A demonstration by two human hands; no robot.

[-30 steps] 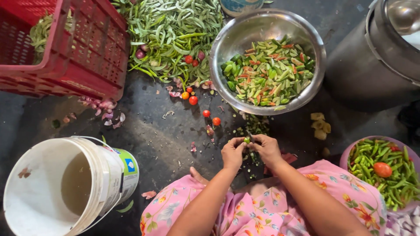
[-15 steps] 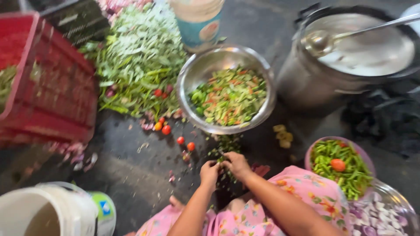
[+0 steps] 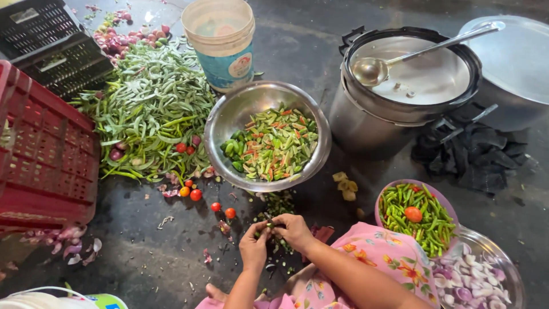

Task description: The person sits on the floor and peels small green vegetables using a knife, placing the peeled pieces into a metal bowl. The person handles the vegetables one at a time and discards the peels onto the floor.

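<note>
My left hand (image 3: 253, 246) and my right hand (image 3: 295, 231) meet low in the middle, just above the dark floor. Both pinch a small green pod (image 3: 269, 225) between their fingertips. Right beyond them lies a scatter of green trimmings (image 3: 278, 203). Further out stands a steel bowl (image 3: 229, 117) holding cut green pods mixed with red bits. My pink flowered clothing (image 3: 382, 252) covers my knee to the right of the hands.
A heap of whole green pods (image 3: 151, 109) lies at the left by a red crate (image 3: 40, 166). Small red tomatoes (image 3: 195, 194) dot the floor. A pink bowl of green chillies (image 3: 417, 220), a steel plate of onions (image 3: 503, 269), a pot with a ladle (image 3: 400, 86) and a plastic bucket (image 3: 220, 40) stand around.
The view has tilted up and shifted, so the pot, ladle and far bucket show more. My hands stay together on the green pod in about the same place.
</note>
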